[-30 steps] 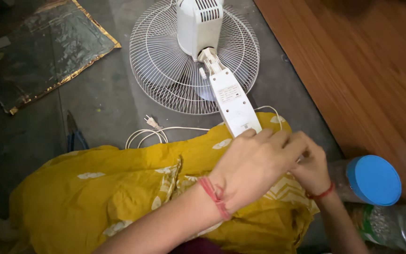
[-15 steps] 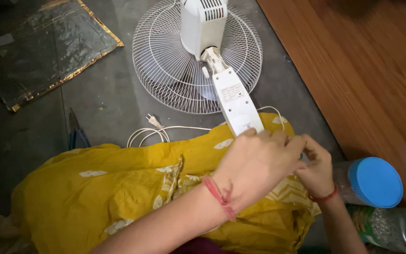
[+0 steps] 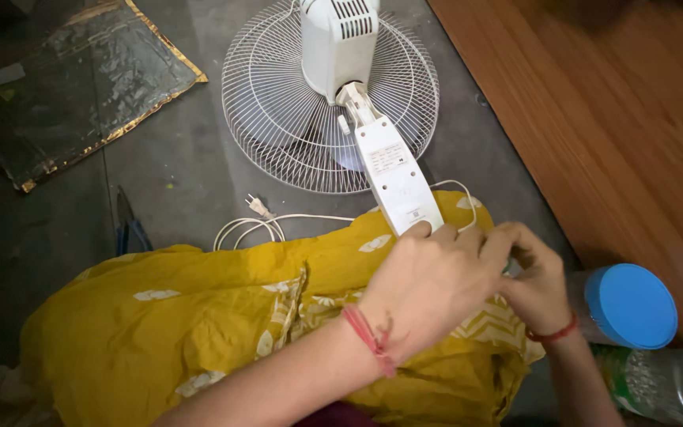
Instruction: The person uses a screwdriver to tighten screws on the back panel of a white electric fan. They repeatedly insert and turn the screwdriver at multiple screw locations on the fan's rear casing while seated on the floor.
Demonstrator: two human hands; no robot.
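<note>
The white fan point(image 3: 341, 103) lies face down on the grey floor point(image 3: 183, 182), its round wire guard point(image 3: 278, 119) flat against the concrete and its motor housing point(image 3: 337, 43) pointing up. Its long white neck point(image 3: 393, 178) slopes back toward the person's lap, where both hands meet at its lower end. The left hand point(image 3: 428, 289) lies over the end of the neck, fingers curled down around it; the right hand point(image 3: 535, 277) sits just beside it, fingers bent in toward the same spot. Whether either hand grips a small part or tool there I cannot tell, since the left hand hides the end of the neck.

As far as progress shows, the guard and motor housing are still joined to the neck, so the work appears to be at an early stage, centred on the neck's lower end.

The power cord point(image 3: 278, 225) lies unplugged in loose loops by the yellow cloth point(image 3: 199, 332) over the lap. A blue-lidded jar point(image 3: 626, 304) stands at the right, blue-handled pliers point(image 3: 130, 229) lie at the left, and a foil-edged sheet point(image 3: 81, 79) lies farther off.
</note>
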